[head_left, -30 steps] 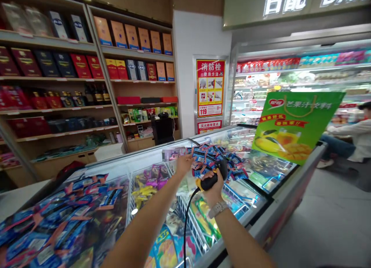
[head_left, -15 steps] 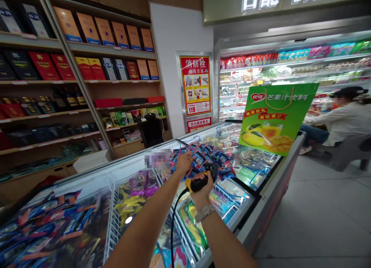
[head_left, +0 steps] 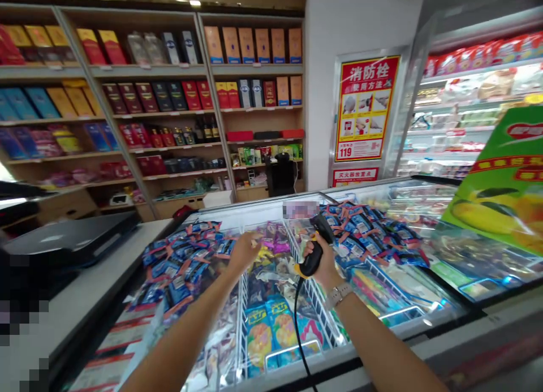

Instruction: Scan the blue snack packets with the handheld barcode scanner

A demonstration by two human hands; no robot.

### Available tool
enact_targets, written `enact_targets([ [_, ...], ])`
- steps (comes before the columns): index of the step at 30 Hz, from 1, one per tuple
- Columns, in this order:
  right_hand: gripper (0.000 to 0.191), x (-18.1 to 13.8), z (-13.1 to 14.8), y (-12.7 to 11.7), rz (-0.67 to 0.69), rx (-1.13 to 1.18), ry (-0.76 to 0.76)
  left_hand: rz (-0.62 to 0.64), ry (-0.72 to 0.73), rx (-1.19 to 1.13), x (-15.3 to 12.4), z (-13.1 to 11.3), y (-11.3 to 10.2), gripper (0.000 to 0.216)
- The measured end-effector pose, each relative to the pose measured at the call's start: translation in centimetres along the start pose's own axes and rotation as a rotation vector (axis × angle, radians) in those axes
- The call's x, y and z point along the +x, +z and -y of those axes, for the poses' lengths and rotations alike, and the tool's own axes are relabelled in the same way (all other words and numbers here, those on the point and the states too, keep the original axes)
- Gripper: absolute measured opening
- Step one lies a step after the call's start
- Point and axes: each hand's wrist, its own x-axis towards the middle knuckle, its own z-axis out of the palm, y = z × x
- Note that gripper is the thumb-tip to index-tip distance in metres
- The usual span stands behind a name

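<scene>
While right hand (head_left: 319, 256) grips scanner (head_left: 316, 245), left hand (head_left: 245, 250) fingers curled, maybe pinching sth, blurred.

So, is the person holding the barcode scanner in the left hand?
No, the black barcode scanner with its cord is gripped in the right hand, while the left hand reaches over the freezer packets.
</scene>
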Motion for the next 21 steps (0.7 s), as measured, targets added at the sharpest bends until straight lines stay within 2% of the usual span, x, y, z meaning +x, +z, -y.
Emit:
enact_targets([
  [4, 0.027, -0.1, -5.2, 3.2, 0.037, -0.056, 0.159, -0.096, -0.117, 0.328, -3.0, 6.4, -4.1, 0.034],
  [7, 0.028, -0.6, -8.8, 4.5, 0.029, -0.026, 0.256, -0.05, -0.167, 0.392, -4.2, 8.5, -4.7, 0.039],
  [10, 0.026, -1.3, -10.9, 4.8, 0.022, 0.041, 0.323, 0.018, -0.189, 0.397, -4.9, 8.2, -3.7, 0.039],
  [14, 0.024, -1.5, -11.1, 4.4, 0.05, 0.047, 0.346, 0.014, -0.124, 0.419, -5.3, 6.1, -2.4, 0.033],
  [17, 0.024, -1.2, -10.7, 4.2, 0.056, 0.019, 0.346, -0.08, -0.128, 0.439, -4.6, 5.6, -2.4, 0.033],
  [19, 0.024, -1.0, -10.5, 4.1, 0.053, 0.013, 0.358, -0.197, -0.227, 0.448, -3.7, 6.1, -2.5, 0.03],
  [21, 0.024, -0.9, -10.5, 4.1, 0.042, 0.014, 0.386, -0.218, -0.321, 0.432, -2.5, 7.1, -2.5, 0.033],
])
